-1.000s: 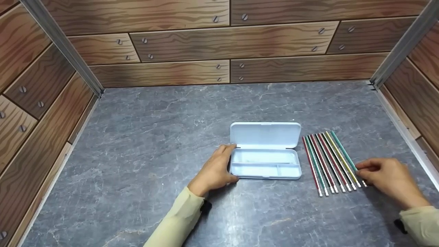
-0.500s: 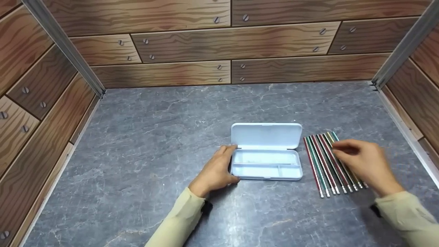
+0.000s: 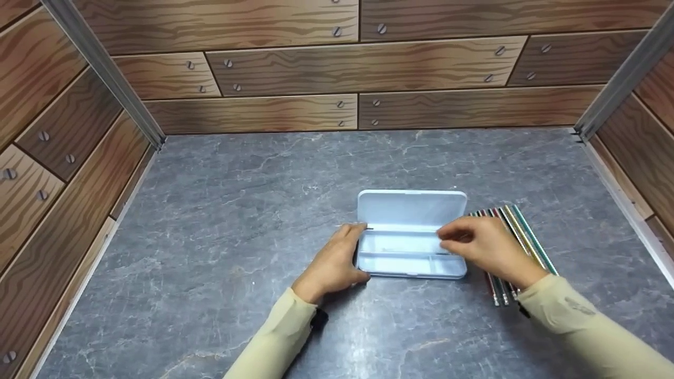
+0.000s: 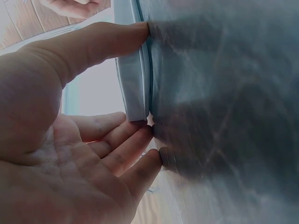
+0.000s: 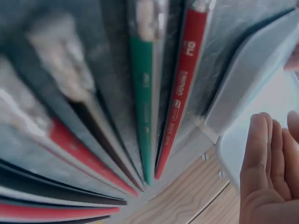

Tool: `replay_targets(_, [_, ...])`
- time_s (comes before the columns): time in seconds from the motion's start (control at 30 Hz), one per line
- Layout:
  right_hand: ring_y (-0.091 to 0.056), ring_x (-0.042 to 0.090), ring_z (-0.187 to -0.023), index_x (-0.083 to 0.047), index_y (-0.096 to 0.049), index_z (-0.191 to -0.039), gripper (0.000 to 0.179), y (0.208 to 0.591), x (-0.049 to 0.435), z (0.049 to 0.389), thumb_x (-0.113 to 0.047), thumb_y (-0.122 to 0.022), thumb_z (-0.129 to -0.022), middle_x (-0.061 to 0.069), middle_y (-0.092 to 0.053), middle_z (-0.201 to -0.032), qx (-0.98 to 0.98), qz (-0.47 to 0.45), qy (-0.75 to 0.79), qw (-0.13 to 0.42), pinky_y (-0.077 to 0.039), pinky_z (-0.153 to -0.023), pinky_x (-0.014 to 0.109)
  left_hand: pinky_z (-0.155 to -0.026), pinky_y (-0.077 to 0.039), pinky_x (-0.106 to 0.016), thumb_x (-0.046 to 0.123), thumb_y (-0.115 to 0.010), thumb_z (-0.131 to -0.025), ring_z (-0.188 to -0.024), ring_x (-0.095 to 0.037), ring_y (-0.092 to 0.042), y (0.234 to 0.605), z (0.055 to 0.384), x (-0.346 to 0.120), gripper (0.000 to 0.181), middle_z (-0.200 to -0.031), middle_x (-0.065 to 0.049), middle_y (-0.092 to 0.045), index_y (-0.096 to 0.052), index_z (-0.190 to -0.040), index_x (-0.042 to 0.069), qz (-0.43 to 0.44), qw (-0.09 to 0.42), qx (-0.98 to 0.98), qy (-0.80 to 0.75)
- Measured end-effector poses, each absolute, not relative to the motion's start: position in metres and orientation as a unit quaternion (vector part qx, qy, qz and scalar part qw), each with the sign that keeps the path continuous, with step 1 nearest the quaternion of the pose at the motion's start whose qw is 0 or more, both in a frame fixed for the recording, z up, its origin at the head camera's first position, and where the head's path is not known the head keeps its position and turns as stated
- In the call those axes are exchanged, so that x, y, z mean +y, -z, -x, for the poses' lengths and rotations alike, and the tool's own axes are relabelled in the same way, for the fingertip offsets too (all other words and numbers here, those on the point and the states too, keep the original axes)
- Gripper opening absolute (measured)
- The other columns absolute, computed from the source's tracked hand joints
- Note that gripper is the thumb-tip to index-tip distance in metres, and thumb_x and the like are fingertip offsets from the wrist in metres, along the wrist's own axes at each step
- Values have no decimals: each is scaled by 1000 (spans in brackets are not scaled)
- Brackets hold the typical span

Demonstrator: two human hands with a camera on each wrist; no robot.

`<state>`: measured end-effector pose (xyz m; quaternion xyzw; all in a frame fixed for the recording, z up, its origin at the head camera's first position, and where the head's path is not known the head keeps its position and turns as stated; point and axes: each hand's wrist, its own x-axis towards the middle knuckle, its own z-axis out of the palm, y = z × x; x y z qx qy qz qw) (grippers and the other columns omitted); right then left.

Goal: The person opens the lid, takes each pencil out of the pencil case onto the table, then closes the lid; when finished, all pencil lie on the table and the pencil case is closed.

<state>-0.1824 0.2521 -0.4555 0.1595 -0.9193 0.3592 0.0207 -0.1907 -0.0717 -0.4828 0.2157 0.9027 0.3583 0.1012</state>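
Note:
A pale blue plastic pencil case (image 3: 410, 275) lies with its lid (image 3: 405, 208) raised, its tray split by thin dividers. My left hand (image 3: 333, 263) holds the left end, thumb at the front side and fingers round the far corner; the left wrist view shows the thumb against the case wall (image 4: 133, 88). Over the case's right end hovers my right hand (image 3: 489, 246), thumb and forefinger apart, nothing visible between them. Its fingers (image 5: 257, 154) look extended in the right wrist view. Beneath its wrist lie several striped pencils (image 3: 533, 239), partly hidden by hand and sleeve.
In the right wrist view a red pencil (image 5: 182, 79) and a green pencil (image 5: 143, 93) lie closest to the case, eraser ends toward me. The grey marbled tabletop (image 3: 237, 210) is bounded by wood-patterned walls (image 3: 284, 113) at the back and sides.
My right hand has travelled left from the rightmost green pencil, across the row, to above the case. My left hand stays at the case's left end. The pencils remain in their row.

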Motion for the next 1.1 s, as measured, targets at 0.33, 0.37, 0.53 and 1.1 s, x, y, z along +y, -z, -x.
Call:
replay_targets(0.33, [-81,20,-99,-9,-88,-111,17,463,238,188,-15,-88,-95,3,-87,-106,-929,-232,-286,-36,-67,-89,35,-129,-49,-50,3,-94,-77,-147,-36,-57,482,191,-70,106,-161,-19,-56,-42,-170,0,-220,98,904,-353])
replay_targets(0.37, [-81,20,-99,-8,-88,-112,17,463,238,189,-15,-87,-96,3,-87,-106,-927,-234,-289,-42,-67,-90,35,-130,-48,-50,3,-94,-77,-147,-36,-57,481,191,-70,106,-161,-19,-56,-42,-170,0,-221,97,904,-353])
replay_targets(0.53, [-78,16,-99,-4,-85,-116,19,462,236,195,-11,-81,-99,6,-86,-108,-915,-240,-312,-90,-65,-89,28,-130,-48,-51,3,-94,-77,-148,-37,-56,482,191,-72,107,-161,-18,-55,-42,-170,0,-221,97,905,-351])
replay_targets(1.1, [-72,10,-99,-10,-87,-114,19,461,233,195,-9,-79,-96,4,-86,-112,-913,-213,-329,-110,-60,-88,23,-130,-48,-50,3,-94,-78,-149,-36,-55,483,191,-73,106,-162,-18,-54,-41,-170,0,-220,102,904,-352])
